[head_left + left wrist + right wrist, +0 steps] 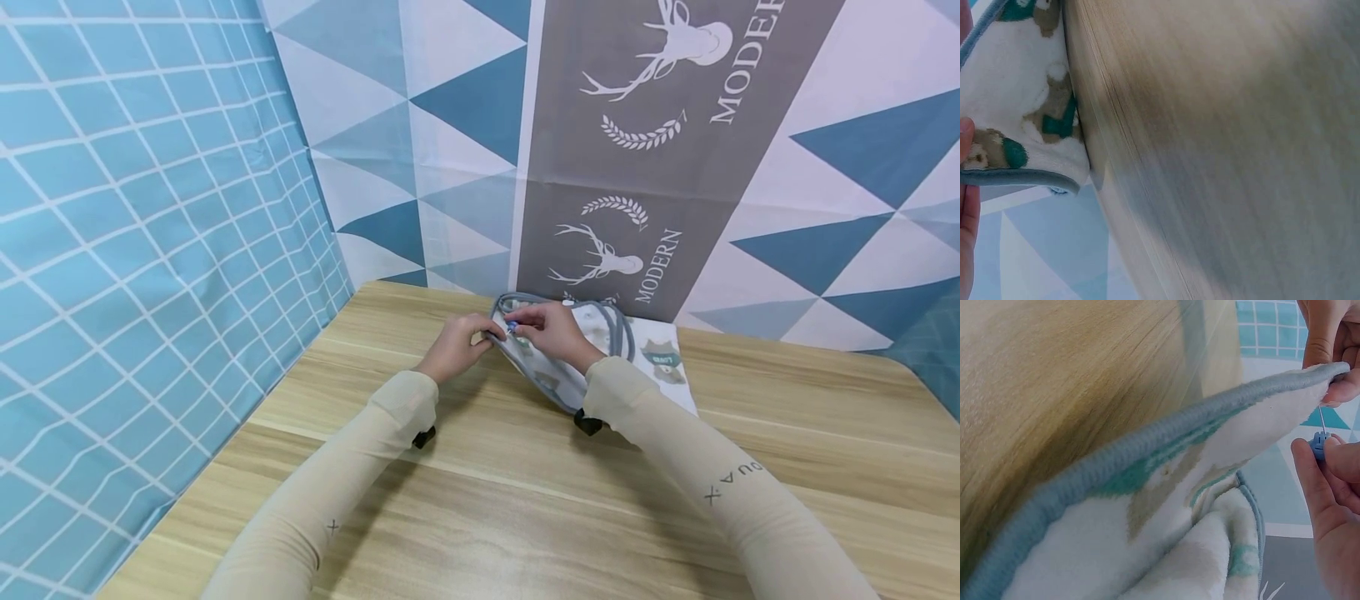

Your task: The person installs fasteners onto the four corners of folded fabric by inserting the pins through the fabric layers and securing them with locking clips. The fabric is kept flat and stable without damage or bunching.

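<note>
A white blanket [666,367] with brown and green prints and grey-blue edging lies bunched near the back of the table. My left hand [459,346] pinches its edging at a raised corner; fingers [965,140] of it show in the left wrist view. Close by, my right hand [553,332] holds a blue-headed pin [1320,447] between thumb and finger. Its thin metal shaft points up to the corner in the right wrist view, where the tip is hidden by the cloth and left fingers.
The wood-grain table [480,517] extends in front of and beside the blanket. Behind stands a wall [465,167] with triangles and deer prints. A blue tiled-pattern wall covering [135,250] runs along the left edge.
</note>
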`<action>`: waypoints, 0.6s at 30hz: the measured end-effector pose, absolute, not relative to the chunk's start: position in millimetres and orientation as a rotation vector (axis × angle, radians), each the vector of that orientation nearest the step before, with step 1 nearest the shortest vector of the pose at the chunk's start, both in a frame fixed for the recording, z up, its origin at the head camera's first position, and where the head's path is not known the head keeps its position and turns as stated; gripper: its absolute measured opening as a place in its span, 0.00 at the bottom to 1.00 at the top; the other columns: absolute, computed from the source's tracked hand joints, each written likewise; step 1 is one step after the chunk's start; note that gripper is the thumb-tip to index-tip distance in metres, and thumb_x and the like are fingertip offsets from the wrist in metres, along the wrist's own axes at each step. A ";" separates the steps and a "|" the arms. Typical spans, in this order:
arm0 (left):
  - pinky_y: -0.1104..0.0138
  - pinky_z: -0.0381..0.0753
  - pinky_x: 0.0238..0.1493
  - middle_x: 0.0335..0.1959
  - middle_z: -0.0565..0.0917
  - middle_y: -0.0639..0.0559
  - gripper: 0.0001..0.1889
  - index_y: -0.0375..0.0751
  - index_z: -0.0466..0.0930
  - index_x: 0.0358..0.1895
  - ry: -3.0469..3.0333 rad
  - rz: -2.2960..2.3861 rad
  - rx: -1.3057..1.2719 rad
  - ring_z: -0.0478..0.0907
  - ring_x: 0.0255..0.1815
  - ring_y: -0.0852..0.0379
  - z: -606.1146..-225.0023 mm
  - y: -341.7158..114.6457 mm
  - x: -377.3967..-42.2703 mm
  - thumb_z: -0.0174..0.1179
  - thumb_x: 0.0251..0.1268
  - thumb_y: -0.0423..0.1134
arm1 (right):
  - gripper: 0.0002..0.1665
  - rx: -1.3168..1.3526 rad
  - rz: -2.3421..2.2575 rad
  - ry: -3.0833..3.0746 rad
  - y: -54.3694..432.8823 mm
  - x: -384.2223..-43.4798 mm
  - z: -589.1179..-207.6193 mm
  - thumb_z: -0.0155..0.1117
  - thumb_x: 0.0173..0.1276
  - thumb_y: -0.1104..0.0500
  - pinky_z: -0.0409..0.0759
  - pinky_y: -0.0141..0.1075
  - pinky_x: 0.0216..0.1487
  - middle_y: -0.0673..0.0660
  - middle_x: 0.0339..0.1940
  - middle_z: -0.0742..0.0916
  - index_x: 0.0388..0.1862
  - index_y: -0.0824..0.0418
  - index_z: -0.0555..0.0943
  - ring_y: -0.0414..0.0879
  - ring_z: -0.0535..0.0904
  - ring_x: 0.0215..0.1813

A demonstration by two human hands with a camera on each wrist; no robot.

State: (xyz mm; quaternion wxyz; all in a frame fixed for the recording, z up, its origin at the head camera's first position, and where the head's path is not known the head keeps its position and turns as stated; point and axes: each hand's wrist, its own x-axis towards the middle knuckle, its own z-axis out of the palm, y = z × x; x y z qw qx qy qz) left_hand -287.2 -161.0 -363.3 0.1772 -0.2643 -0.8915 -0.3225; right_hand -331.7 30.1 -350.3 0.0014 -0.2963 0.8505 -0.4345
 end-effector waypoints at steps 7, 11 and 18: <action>0.64 0.84 0.50 0.40 0.89 0.48 0.06 0.40 0.87 0.37 -2.508 -0.927 -0.787 0.85 0.46 0.53 -365.9 -161.0 -288.4 0.63 0.61 0.29 | 0.14 -0.898 -1.401 2.652 29.4 -331.8 -351.4 0.61 0.67 0.67 0.85 0.39 0.49 0.64 0.51 0.87 0.51 0.65 0.83 0.55 0.85 0.51; 0.64 0.84 0.50 0.40 0.88 0.48 0.06 0.41 0.86 0.38 -2.508 -0.930 -0.778 0.85 0.46 0.53 -366.2 -160.9 -288.3 0.63 0.61 0.29 | 0.14 -0.888 -1.401 2.649 28.8 -332.2 -351.3 0.61 0.67 0.67 0.85 0.39 0.49 0.64 0.51 0.87 0.51 0.65 0.83 0.55 0.85 0.52; 0.62 0.83 0.52 0.41 0.88 0.48 0.06 0.41 0.87 0.38 -2.524 -0.932 -0.743 0.84 0.48 0.52 -365.4 -160.9 -287.5 0.63 0.61 0.29 | 0.14 -0.865 -1.390 2.651 29.1 -332.7 -352.0 0.61 0.67 0.67 0.85 0.39 0.49 0.64 0.50 0.87 0.51 0.64 0.84 0.54 0.85 0.50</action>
